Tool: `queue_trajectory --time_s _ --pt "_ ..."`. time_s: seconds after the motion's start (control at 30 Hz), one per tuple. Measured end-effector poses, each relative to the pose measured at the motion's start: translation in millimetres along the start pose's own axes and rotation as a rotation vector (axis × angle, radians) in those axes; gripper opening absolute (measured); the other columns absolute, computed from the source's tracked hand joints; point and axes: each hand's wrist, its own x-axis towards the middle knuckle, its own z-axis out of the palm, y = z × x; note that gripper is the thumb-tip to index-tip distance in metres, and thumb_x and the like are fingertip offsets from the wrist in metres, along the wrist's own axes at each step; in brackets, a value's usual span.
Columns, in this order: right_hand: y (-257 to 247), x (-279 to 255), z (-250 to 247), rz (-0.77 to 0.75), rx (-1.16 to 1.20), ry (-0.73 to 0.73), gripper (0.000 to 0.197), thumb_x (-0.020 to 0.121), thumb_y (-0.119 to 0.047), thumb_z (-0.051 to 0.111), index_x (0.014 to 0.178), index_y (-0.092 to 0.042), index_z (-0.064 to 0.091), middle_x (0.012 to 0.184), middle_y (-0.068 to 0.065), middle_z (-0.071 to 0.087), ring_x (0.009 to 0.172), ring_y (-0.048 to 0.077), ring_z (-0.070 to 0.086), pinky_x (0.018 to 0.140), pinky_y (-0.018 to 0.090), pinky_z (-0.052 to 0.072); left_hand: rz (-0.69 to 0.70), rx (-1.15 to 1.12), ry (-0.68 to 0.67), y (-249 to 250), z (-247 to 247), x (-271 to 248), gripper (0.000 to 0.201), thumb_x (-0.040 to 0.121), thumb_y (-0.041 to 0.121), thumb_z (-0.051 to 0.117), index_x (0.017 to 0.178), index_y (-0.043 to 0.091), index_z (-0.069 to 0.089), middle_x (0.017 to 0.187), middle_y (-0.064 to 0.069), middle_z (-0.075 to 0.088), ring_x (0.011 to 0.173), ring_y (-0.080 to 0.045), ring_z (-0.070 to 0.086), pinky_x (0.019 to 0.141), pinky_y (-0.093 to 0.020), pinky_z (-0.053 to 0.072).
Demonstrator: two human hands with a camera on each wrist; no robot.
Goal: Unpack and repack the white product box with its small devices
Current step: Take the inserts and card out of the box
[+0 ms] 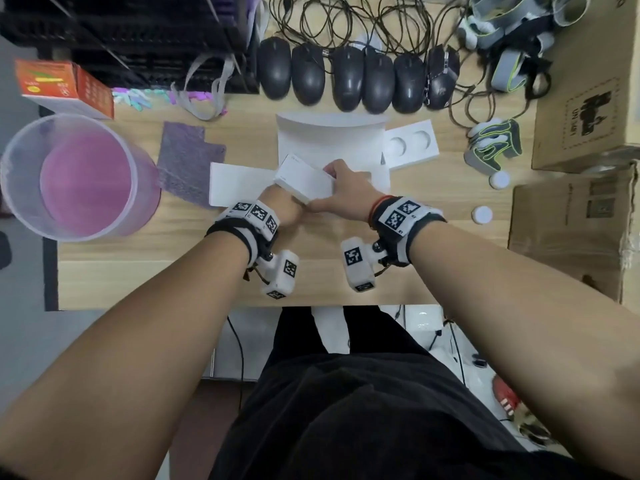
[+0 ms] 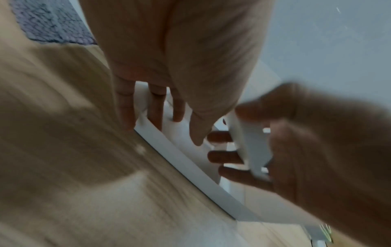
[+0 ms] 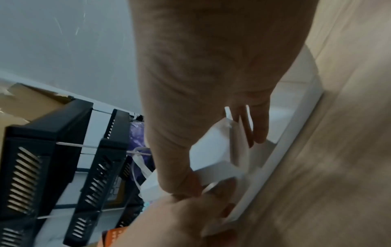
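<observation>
Office-type workstation used for sorting and packing small electronics.

A light wooden desk (image 1: 138, 278) carries a row of black computer mice (image 1: 349, 77) with tangled cables (image 1: 349, 22) along its far edge, black slotted storage trays (image 1: 131, 39) at the far left corner, and brown cardboard cartons (image 1: 588, 98) along the right edge. Work gloves (image 1: 493, 145) lie near the cartons. A pale wall shows behind the trays in the right wrist view.

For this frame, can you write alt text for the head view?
Both hands, left hand and right hand, hold a small white box over unfolded white packaging on a wooden desk. Two round white devices lie to the right; six black mice line the back.
</observation>
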Motion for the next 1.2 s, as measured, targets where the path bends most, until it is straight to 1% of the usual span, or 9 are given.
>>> queue_trajectory --time_s 0.07,0.13,0.27,0.37,0.47,0.6,0.8,0.97,1.2 --pt "4 -1 -1 -0.031 -0.061 0.000 0.075 0.074 -0.040 0.082 0.129 -0.013 0.040 0.113 0.002 0.058 0.099 0.021 0.056 0.068 0.025 0.039 -0.066 -0.073 0.038 -11 -2 -6 0.021 0.092 0.013 0.056 0.111 0.005 0.063 0.113 -0.014 0.066 0.102 -0.034 0.061 0.084 -0.039 0.050" --pt "1 -1 -4 -0.063 -0.140 0.012 0.077 0.073 -0.038 0.083 0.131 -0.012 0.040 0.110 0.003 0.057 0.098 0.022 0.055 0.075 0.027 0.039 -0.080 -0.245 0.101 -21 -4 -11 0.021 0.087 0.012 0.060 0.108 0.011 0.062 0.112 -0.014 0.067 0.102 -0.033 0.062 0.087 -0.039 0.051" --pt "-6 1 -4 -0.120 -0.420 0.027 0.081 0.071 -0.044 0.080 0.136 -0.012 0.044 0.115 0.006 0.060 0.106 0.027 0.058 0.077 0.029 0.040 -0.061 -0.476 0.225 -35 -11 -18 0.053 0.076 0.005 0.070 0.127 0.018 0.061 0.119 -0.004 0.069 0.106 -0.022 0.065 0.097 -0.038 0.052" --pt "-11 2 -4 -0.123 -0.658 0.094 0.062 0.072 -0.048 0.075 0.119 -0.014 0.052 0.096 0.003 0.058 0.094 0.031 0.062 0.069 0.034 0.042 -0.046 -0.512 0.229 -42 -11 -17 0.061 0.074 -0.006 0.071 0.130 0.015 0.059 0.110 0.001 0.068 0.089 -0.018 0.067 0.084 -0.028 0.054" --pt "-15 4 -9 -0.102 -0.737 0.138 0.063 0.071 -0.041 0.077 0.124 -0.015 0.053 0.110 0.009 0.065 0.096 0.036 0.065 0.072 0.038 0.049 -0.026 -0.463 0.214 -42 -11 -12 0.069 0.075 -0.004 0.074 0.138 0.014 0.052 0.101 0.001 0.062 0.083 -0.018 0.061 0.083 -0.029 0.054" --pt "-15 9 -10 -0.109 -0.746 0.138 0.080 0.066 -0.030 0.083 0.135 -0.018 0.044 0.129 0.016 0.050 0.089 0.039 0.065 0.074 0.044 0.056 0.015 -0.378 0.204 -40 -7 -8 0.084 0.071 0.006 0.084 0.144 0.016 0.045 0.106 -0.002 0.056 0.081 -0.018 0.053 0.082 -0.033 0.051" --pt "-2 16 0 -0.148 -0.712 0.158 0.064 0.073 -0.020 0.082 0.129 -0.007 0.055 0.126 0.016 0.062 0.113 0.038 0.059 0.097 0.042 0.049 0.019 -0.190 0.240 -31 -9 -12 0.067 0.067 0.011 0.087 0.126 0.012 0.056 0.102 -0.008 0.052 0.076 -0.019 0.053 0.072 -0.032 0.047" --pt "3 14 -5 -0.159 -0.591 0.189 0.091 0.069 -0.024 0.088 0.147 -0.016 0.040 0.134 0.016 0.053 0.111 0.039 0.060 0.088 0.045 0.051 0.058 -0.220 0.237 -35 -5 -10 0.095 0.064 0.008 0.086 0.147 0.025 0.042 0.106 0.001 0.043 0.074 -0.015 0.050 0.077 -0.027 0.049" --pt "9 18 -6 -0.111 -0.480 0.236 0.082 0.068 -0.013 0.088 0.140 -0.010 0.050 0.131 0.014 0.043 0.101 0.034 0.061 0.092 0.037 0.050 0.009 -0.172 0.240 -32 -7 -6 0.107 0.069 0.005 0.083 0.154 0.033 0.025 0.129 -0.001 0.036 0.078 -0.019 0.050 0.091 -0.036 0.053"
